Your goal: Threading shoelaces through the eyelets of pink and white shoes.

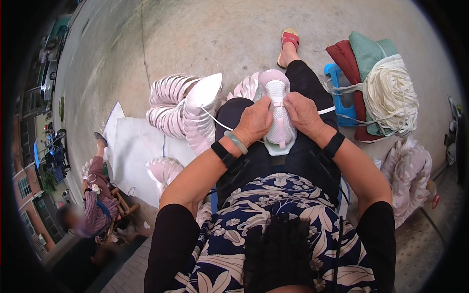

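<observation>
- Presently, the pink-and-white sneaker upper (277, 90) is straight in front of me, above my lap and between my two hands. Its long axis runs away from my body, with the rounded toe at the far end, leaning slightly to the left, and the pull loop (282, 144) at the heel end nearest to me.
- My left hand (256, 119) is on its left side and my right hand (305, 113) on its right side. Both are touching it, so neither is clearly nearer; they are facing each other across the middle, along the lacing part.
- Both hands are closed, with bent fingers and the thumbs toward the centre, grasping the upper. Whether some lace is also pinched inside, I cannot tell.
- A white lace (216, 119) goes out at the left, beside my left wrist; another lace end (327, 110) sticks out at the right, past my right hand.
- Farther to the left, a curved row of stacked uppers (168, 105) lies on the ground, near a white sheet (129, 141).
- On the right, beyond my knee, a thick bundle of white laces (391, 93) rests with red and green cloth (373, 52) at a blue stool (333, 73).
</observation>
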### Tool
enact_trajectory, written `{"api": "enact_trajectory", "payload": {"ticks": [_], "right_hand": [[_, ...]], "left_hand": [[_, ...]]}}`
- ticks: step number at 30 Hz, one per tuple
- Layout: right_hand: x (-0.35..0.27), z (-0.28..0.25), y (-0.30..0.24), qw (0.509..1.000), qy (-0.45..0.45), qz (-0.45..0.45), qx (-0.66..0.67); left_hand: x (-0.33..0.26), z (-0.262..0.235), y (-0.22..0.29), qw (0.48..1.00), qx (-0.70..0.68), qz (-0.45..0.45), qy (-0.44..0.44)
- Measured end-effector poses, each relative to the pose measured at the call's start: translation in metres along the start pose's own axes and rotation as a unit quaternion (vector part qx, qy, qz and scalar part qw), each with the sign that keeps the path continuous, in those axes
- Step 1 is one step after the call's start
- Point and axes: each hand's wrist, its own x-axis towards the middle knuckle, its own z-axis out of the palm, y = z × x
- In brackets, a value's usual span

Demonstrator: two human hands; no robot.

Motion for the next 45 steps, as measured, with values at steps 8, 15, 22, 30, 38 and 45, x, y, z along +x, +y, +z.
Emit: {"api": "enact_trajectory", "payload": {"ticks": [8,15,22,30,38,45], "right_hand": [[-0.002,-0.01,-0.01,0.999,0.03,0.019,-0.002],[0.007,-0.003,-0.004,0.999,0.02,0.025,-0.031],[0.02,0.009,0.001,0.99,0.039,0.022,-0.133],[0.012,-0.006,0.008,0.993,0.021,0.111,-0.018],[0.02,-0.01,0.019,0.971,-0.051,0.154,0.174],[0.029,-0.009,0.015,0.99,-0.056,0.11,0.07]], "left_hand": [[0.009,-0.004,0.002,0.999,-0.026,0.01,0.037],[0.013,-0.003,-0.001,0.996,-0.011,0.066,0.06],[0.028,0.005,-0.014,0.996,0.048,0.059,0.039],[0.025,-0.001,-0.003,0.995,-0.09,-0.03,0.023],[0.031,-0.001,0.001,0.997,-0.069,-0.017,0.021],[0.031,0.003,-0.001,0.996,-0.078,-0.039,0.035]]}}
